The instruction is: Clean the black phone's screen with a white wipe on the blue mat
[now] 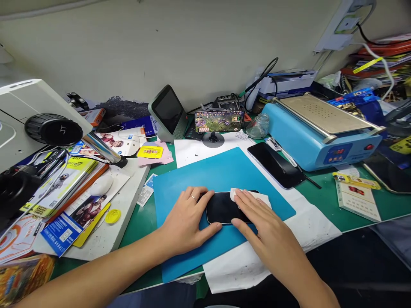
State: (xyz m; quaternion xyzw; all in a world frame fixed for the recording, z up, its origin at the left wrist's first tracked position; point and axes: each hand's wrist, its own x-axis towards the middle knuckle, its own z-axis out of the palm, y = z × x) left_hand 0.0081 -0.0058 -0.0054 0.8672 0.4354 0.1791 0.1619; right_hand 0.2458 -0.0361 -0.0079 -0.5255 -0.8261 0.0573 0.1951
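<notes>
Smartphone [223,208] lies flat, dark screen up, on the blue work mat [221,171] near the middle of the bench. Its long axis runs left to right, roughly parallel to the near bench edge; which end is the top cannot be told. From the left: a stack of printed packaging boxes [61,184] and a yellow cap [113,216] sit on a white board, well apart from the mat. The left hand [184,220] clamps the phone's left end, thumb along the near edge and fingers curled over the far corner. The right hand [261,226] is laid flat with fingers together, pressing a white wipe [257,196] onto the phone's right end, thumb touching the near edge. Behind the mat stand a grey smart display [168,112] and a phone on a stand [220,121] showing a game. To the right, a second smartphone [276,164] lies diagonally, just beside the mat's far right corner, with a glass jar [258,125] and a blue heating plate machine [321,128] behind it. Open mat lies beyond the phone; the near side is taken by both forearms. White paper [308,226] runs under the mat's right edge to the bench front.
</notes>
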